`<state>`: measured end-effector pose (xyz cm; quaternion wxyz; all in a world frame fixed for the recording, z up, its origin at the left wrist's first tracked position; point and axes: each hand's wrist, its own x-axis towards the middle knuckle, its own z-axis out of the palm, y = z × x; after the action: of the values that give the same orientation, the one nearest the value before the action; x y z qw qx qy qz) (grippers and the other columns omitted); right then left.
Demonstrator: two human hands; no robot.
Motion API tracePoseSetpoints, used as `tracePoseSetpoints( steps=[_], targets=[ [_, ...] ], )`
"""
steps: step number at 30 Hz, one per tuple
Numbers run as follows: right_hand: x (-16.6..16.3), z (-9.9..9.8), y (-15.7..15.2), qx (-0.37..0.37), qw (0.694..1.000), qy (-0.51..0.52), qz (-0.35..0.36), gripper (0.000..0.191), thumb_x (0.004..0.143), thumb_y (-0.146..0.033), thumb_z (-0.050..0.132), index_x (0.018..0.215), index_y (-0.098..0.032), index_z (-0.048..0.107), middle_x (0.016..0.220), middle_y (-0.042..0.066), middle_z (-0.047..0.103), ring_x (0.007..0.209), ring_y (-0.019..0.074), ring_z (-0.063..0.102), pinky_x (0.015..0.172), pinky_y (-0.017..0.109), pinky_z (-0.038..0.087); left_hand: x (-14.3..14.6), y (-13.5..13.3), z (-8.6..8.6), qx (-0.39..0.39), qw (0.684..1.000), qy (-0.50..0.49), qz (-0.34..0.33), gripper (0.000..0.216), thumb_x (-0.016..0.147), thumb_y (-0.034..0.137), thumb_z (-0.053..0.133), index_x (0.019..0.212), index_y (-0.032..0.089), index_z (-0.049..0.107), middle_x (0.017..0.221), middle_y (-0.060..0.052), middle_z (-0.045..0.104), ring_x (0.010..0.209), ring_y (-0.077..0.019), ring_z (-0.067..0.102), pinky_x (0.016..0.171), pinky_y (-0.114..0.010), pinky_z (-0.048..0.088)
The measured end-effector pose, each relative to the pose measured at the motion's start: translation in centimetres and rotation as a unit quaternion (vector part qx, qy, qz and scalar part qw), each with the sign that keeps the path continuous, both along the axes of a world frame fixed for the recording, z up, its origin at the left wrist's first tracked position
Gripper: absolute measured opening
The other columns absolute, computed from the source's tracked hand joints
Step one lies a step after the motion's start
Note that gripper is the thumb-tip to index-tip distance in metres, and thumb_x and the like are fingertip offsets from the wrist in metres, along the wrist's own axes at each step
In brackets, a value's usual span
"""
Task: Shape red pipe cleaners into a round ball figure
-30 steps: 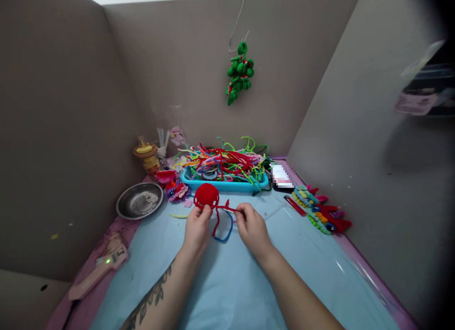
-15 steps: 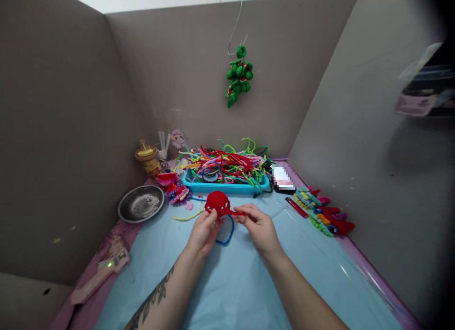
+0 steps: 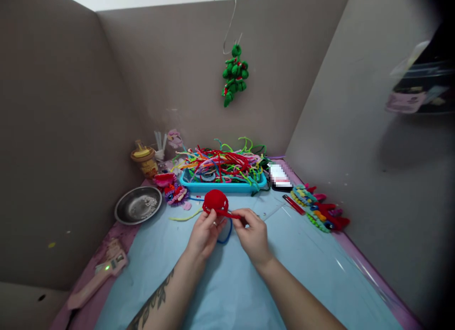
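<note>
My left hand (image 3: 204,233) pinches the underside of a round red pipe-cleaner ball (image 3: 215,201), held just above the light blue table cover (image 3: 227,282). A red pipe-cleaner strand (image 3: 232,215) runs from the ball to my right hand (image 3: 253,233), whose fingertips are closed on its end. A blue pipe-cleaner loop (image 3: 227,231) hangs between the two hands, partly hidden by them. A yellow-green strand (image 3: 185,217) lies on the cover left of my left hand.
A turquoise tray (image 3: 222,184) heaped with coloured pipe cleaners stands behind the ball. A steel bowl (image 3: 138,205), a pink glue gun (image 3: 95,278), finished colourful figures (image 3: 318,209), a red lighter (image 3: 293,204) and a yellow-lidded jar (image 3: 144,159) surround it. Grey partition walls enclose the table; a green figure (image 3: 232,74) hangs behind.
The red ball moved right and slightly toward me. My hands drew closer together, the right hand pulling the red strand in toward the ball.
</note>
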<state>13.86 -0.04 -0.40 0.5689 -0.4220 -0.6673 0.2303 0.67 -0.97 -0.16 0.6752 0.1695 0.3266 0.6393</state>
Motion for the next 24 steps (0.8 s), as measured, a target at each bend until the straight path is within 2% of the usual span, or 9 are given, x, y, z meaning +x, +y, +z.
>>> tracePoseSetpoints(
  steps=[4,13,17,24],
  targets=[
    [-0.1,-0.3,0.0,0.018,1.0,-0.02,0.004,0.02,0.077,-0.009,0.05,0.083,-0.022,0.065,0.079,0.003,0.066,0.074,0.0168,0.061,0.068,0.028,0.048,0.5,-0.1,-0.3,0.004,1.0,0.01,-0.008,0.026,0.07,0.026,0.074,0.093,0.019,0.064,0.101,-0.006,0.067,0.089,-0.0159,0.061,0.079,-0.03,0.047],
    [-0.4,-1.0,0.4,-0.034,0.999,-0.003,-0.014,0.008,0.079,-0.017,0.057,0.081,-0.02,0.064,0.074,0.002,0.065,0.067,0.016,0.06,0.063,0.027,0.047,0.8,0.1,-1.3,-0.006,0.998,0.049,0.048,0.03,0.07,0.029,0.074,0.096,0.019,0.062,0.098,-0.005,0.066,0.085,-0.0137,0.06,0.075,-0.027,0.046],
    [-0.4,-1.0,0.3,-0.027,1.0,0.002,-0.015,0.007,0.08,-0.018,0.057,0.08,-0.02,0.064,0.073,0.001,0.065,0.065,0.0155,0.058,0.062,0.026,0.046,0.9,0.1,-1.2,-0.004,0.999,0.042,0.035,0.036,0.07,0.03,0.074,0.102,0.021,0.06,0.1,-0.005,0.067,0.085,-0.0141,0.061,0.075,-0.027,0.046],
    [-0.5,-0.5,0.1,0.008,0.999,-0.011,-0.036,0.006,0.081,-0.022,0.061,0.078,-0.021,0.066,0.07,0.002,0.063,0.071,0.018,0.054,0.065,0.029,0.044,1.6,-0.2,-1.1,0.013,0.997,0.073,-0.006,0.032,0.069,0.036,0.073,0.093,0.016,0.066,0.094,-0.008,0.069,0.085,-0.0154,0.062,0.08,-0.027,0.044]
  ],
)
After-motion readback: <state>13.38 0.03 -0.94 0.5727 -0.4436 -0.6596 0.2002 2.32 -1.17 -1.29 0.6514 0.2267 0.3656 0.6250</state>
